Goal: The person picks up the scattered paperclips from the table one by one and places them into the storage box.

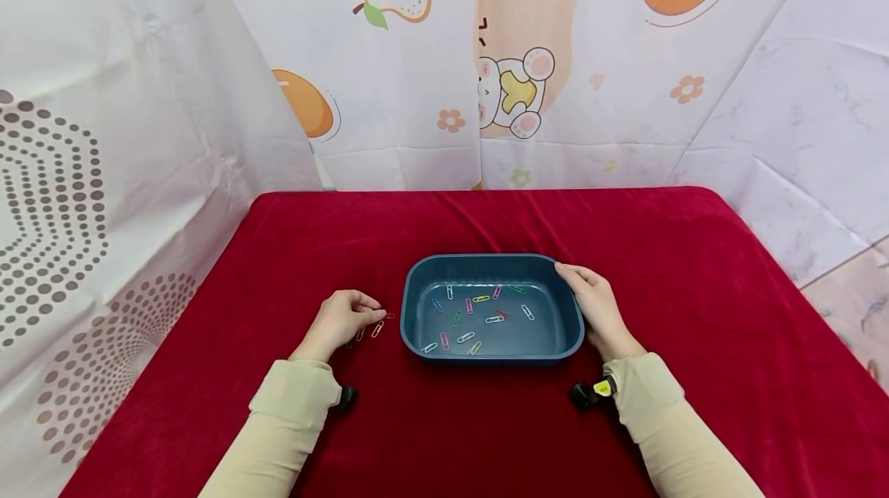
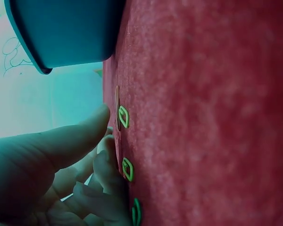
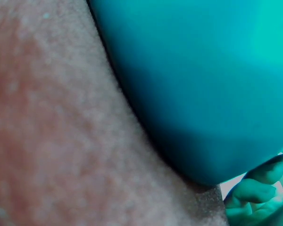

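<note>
A dark blue rectangular basin (image 1: 486, 357) sits on the table with many coloured paper clips in it, among them a white paper clip (image 1: 528, 313) and a yellow one. My right hand (image 1: 599, 306) grips the basin's right rim near the far corner. In the right wrist view its fingers (image 3: 254, 190) show beside the basin's wall. Left of the basin, my left hand (image 1: 345, 320) is low over the cloth, thumb and fingertips close to a red paper clip (image 1: 390, 316). Nearer the hand lie an orange paper clip (image 1: 378, 328) and a few others, partly hidden. Nothing is seen between the left fingertips.
A red cloth (image 1: 694, 282) covers the table. A printed curtain (image 1: 417, 81) hangs behind it, and white sheeting (image 1: 139, 174) stands along the left side. A dark wrist camera (image 1: 586, 396) is strapped at the right sleeve.
</note>
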`<state>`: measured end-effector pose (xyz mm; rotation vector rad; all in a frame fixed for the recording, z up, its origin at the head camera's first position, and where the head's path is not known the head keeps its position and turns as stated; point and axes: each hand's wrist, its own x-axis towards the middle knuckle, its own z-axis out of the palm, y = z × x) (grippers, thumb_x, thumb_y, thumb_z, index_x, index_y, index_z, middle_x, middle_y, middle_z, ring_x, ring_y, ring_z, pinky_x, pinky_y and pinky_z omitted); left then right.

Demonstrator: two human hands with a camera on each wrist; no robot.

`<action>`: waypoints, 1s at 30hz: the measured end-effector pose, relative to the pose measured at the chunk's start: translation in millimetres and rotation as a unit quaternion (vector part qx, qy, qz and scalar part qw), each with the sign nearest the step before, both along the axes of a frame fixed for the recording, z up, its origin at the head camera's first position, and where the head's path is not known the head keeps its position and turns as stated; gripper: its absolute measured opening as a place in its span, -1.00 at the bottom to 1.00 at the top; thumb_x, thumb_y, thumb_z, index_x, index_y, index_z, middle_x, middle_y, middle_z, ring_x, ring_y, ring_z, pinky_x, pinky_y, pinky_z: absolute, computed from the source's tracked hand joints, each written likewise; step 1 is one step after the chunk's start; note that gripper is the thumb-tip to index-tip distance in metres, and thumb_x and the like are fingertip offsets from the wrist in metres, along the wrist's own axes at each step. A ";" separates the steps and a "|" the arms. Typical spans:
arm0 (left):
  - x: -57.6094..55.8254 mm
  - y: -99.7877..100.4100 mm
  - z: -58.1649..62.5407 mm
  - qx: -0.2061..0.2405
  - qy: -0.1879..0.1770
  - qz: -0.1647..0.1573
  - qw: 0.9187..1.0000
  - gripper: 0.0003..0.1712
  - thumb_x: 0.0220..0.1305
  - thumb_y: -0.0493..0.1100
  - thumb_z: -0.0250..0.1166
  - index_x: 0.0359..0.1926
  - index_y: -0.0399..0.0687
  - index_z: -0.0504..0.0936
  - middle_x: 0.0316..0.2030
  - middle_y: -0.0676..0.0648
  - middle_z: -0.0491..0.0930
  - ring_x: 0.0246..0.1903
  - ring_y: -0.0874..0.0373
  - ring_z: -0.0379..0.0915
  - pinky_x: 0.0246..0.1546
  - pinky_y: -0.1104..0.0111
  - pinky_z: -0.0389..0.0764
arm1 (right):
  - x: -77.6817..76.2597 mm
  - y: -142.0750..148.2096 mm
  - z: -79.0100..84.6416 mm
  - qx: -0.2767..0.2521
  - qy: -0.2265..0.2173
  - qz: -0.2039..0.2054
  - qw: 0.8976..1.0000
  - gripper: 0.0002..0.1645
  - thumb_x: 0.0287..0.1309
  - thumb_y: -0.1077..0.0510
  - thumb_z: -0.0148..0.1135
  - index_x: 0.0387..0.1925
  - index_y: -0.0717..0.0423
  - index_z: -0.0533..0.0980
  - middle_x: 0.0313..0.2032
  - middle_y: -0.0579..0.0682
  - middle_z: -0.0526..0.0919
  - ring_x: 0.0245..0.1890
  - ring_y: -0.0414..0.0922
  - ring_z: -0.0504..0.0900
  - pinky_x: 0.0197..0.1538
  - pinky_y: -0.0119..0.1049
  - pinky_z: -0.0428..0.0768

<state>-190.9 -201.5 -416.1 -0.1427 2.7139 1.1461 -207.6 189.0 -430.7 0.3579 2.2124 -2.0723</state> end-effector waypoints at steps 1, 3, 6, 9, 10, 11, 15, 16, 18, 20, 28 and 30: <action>0.1 0.6 0.3 -0.002 0.000 0.002 1.000 -0.76 0.21 -0.16 0.40 -0.16 -0.23 0.69 -0.33 -0.13 0.74 -0.49 0.18 0.50 -0.44 0.37 0.51 | 0.0 0.1 -0.1 -0.001 0.000 0.000 1.000 -0.37 0.32 -0.20 0.19 0.18 0.19 0.50 -0.34 -0.39 0.69 -0.31 -0.36 0.65 -0.19 -0.49 0.63; 0.5 2.2 1.1 -0.006 0.000 0.005 1.000 -0.77 0.20 -0.16 0.41 -0.18 -0.22 0.69 -0.37 -0.11 0.73 -0.54 0.18 0.48 -0.47 0.37 0.51 | 0.0 0.3 -0.3 -0.002 0.001 0.002 1.000 -0.36 0.31 -0.20 0.19 0.19 0.20 0.50 -0.34 -0.39 0.69 -0.31 -0.36 0.65 -0.19 -0.49 0.63; 0.4 4.9 1.3 -0.012 -0.002 0.007 1.000 -0.80 0.20 -0.16 0.41 -0.21 -0.19 0.69 -0.44 -0.06 0.71 -0.62 0.19 0.43 -0.50 0.37 0.49 | 0.0 0.7 -0.2 -0.002 0.003 0.003 1.000 -0.35 0.31 -0.20 0.19 0.19 0.20 0.50 -0.33 -0.39 0.69 -0.31 -0.36 0.65 -0.18 -0.48 0.63; 0.3 7.8 2.0 -0.017 -0.004 0.005 1.000 -0.84 0.20 -0.17 0.41 -0.26 -0.16 0.69 -0.53 -0.02 0.66 -0.67 0.20 0.39 -0.53 0.37 0.48 | 0.5 1.1 0.4 -0.001 0.003 0.001 1.000 -0.36 0.31 -0.20 0.19 0.18 0.20 0.50 -0.34 -0.39 0.69 -0.30 -0.36 0.65 -0.18 -0.49 0.63; 0.2 8.5 2.2 -0.021 -0.004 0.004 1.000 -0.86 0.21 -0.17 0.40 -0.28 -0.15 0.69 -0.55 -0.01 0.64 -0.68 0.20 0.38 -0.54 0.37 0.47 | 0.6 1.2 0.6 -0.001 0.003 0.001 1.000 -0.35 0.31 -0.20 0.19 0.19 0.20 0.50 -0.34 -0.40 0.69 -0.30 -0.36 0.65 -0.18 -0.49 0.63; 0.4 8.9 2.4 -0.025 -0.004 0.002 1.000 -0.87 0.21 -0.16 0.40 -0.30 -0.14 0.68 -0.57 0.00 0.62 -0.69 0.20 0.37 -0.54 0.38 0.46 | 0.8 1.3 0.8 -0.001 0.003 0.001 1.000 -0.35 0.32 -0.20 0.19 0.19 0.20 0.50 -0.34 -0.39 0.69 -0.30 -0.36 0.65 -0.18 -0.49 0.63; 1.3 9.4 3.1 -0.045 -0.005 -0.007 0.999 -0.86 0.24 -0.15 0.38 -0.39 -0.10 0.66 -0.62 0.00 0.57 -0.66 0.19 0.36 -0.53 0.39 0.44 | 1.2 0.9 1.2 0.002 0.005 0.005 1.000 -0.33 0.31 -0.21 0.18 0.21 0.21 0.49 -0.33 -0.39 0.69 -0.29 -0.36 0.65 -0.17 -0.49 0.63; 1.3 9.4 3.0 -0.050 -0.004 -0.009 0.999 -0.85 0.25 -0.14 0.37 -0.41 -0.09 0.65 -0.63 0.00 0.56 -0.65 0.18 0.36 -0.52 0.39 0.43 | 1.0 0.8 1.1 0.002 0.006 0.006 1.000 -0.33 0.32 -0.21 0.18 0.21 0.21 0.49 -0.33 -0.39 0.69 -0.29 -0.36 0.65 -0.17 -0.49 0.63; 1.1 9.1 2.7 -0.058 0.000 -0.016 0.998 -0.83 0.27 -0.13 0.35 -0.44 -0.08 0.64 -0.62 0.01 0.55 -0.61 0.18 0.37 -0.50 0.39 0.43 | 0.8 0.6 1.0 0.001 0.007 0.006 1.000 -0.33 0.31 -0.21 0.18 0.20 0.21 0.49 -0.33 -0.38 0.69 -0.29 -0.36 0.65 -0.18 -0.49 0.63; 1.2 8.4 2.5 -0.056 0.000 -0.020 0.998 -0.83 0.28 -0.14 0.34 -0.43 -0.09 0.64 -0.62 0.01 0.54 -0.61 0.17 0.37 -0.50 0.38 0.43 | 0.6 0.4 0.5 -0.002 0.008 0.005 1.000 -0.34 0.31 -0.21 0.19 0.19 0.20 0.50 -0.34 -0.38 0.70 -0.30 -0.36 0.65 -0.18 -0.49 0.63; 0.4 1.2 4.2 -0.042 0.020 -0.005 0.999 -0.86 0.32 -0.13 0.31 -0.26 -0.12 0.64 -0.47 -0.07 0.59 -0.55 0.15 0.43 -0.48 0.35 0.47 | 0.5 -0.1 -1.4 -0.018 0.007 0.003 1.000 -0.45 0.31 -0.18 0.21 0.11 0.12 0.56 -0.36 -0.37 0.71 -0.33 -0.35 0.66 -0.20 -0.46 0.64; -1.1 -0.9 6.5 -0.036 0.032 0.001 0.999 -0.84 0.34 -0.12 0.29 -0.21 -0.13 0.65 -0.37 -0.08 0.62 -0.47 0.14 0.49 -0.43 0.35 0.50 | 0.4 -0.1 -1.2 -0.020 0.007 0.001 1.000 -0.47 0.31 -0.18 0.21 0.09 0.11 0.57 -0.37 -0.36 0.71 -0.33 -0.34 0.66 -0.21 -0.46 0.64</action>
